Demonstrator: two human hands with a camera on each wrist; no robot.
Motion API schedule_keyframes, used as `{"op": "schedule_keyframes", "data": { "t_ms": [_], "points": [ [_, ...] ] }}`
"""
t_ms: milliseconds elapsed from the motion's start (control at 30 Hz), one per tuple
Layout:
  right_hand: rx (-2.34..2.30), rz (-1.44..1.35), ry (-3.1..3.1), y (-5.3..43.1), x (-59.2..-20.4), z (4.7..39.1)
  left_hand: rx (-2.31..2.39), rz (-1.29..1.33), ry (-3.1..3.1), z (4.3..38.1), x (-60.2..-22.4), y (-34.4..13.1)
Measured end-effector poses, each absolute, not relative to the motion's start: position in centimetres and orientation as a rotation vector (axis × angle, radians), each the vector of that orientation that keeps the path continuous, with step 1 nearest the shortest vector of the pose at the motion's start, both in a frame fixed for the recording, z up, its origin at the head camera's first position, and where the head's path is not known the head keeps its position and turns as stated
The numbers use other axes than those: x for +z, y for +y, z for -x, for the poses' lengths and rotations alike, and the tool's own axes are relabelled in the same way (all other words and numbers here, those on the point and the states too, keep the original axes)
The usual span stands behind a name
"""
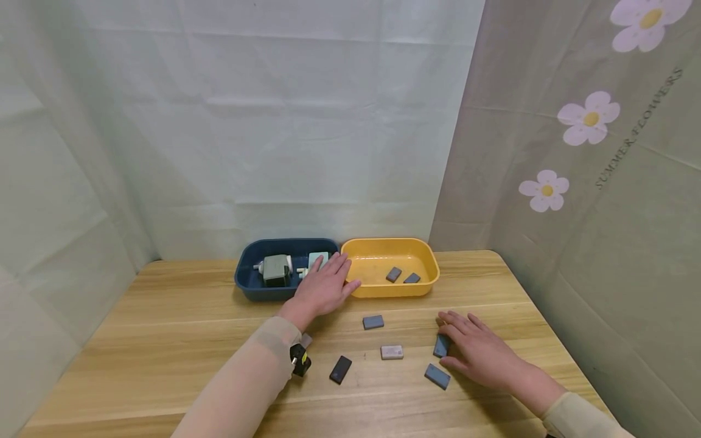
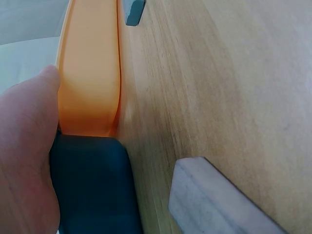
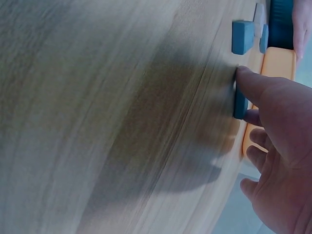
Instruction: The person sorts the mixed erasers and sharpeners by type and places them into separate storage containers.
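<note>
My left hand reaches over the place where the navy bin and the yellow bin meet, fingers extended. In the left wrist view its thumb side lies along the bin rims; whether it presses on them I cannot tell. My right hand is low over the table at the right. Its thumb and a finger are at opposite ends of a small blue rectangular block, which they appear to pinch against the wood. Another blue block lies just nearer, beside the thumb.
Between the hands lie a blue-grey block, a pale block and a black block. A pale block sits below the left wrist. Two dark blocks are in the yellow bin; the navy one holds a grey-green device.
</note>
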State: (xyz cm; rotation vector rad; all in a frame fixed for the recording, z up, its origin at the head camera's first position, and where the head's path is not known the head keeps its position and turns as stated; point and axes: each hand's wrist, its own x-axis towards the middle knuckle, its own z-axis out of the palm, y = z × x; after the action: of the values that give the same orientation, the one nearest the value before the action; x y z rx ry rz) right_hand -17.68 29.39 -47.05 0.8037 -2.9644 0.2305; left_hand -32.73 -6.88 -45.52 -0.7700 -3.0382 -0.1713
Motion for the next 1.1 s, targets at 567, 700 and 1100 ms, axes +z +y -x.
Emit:
{"op": "schedule_keyframes", "data": {
  "t_ms": [567,700,1100],
  "points": [
    [0.212,-0.812,-2.965,29.3,-46.7,17.8,-0.18,0.771,-3.025,33.0,-45.8,-6.8],
    [0.219,-0.813,-2.945,29.3,-46.5,17.9,-0.179,0.77,-3.032,33.1,-45.9,-6.8],
    [0.176,-0.818,-2.854,29.0,-44.6,19.3,-0.176,0.788,-3.011,32.9,-45.8,-7.0]
  ]
}}
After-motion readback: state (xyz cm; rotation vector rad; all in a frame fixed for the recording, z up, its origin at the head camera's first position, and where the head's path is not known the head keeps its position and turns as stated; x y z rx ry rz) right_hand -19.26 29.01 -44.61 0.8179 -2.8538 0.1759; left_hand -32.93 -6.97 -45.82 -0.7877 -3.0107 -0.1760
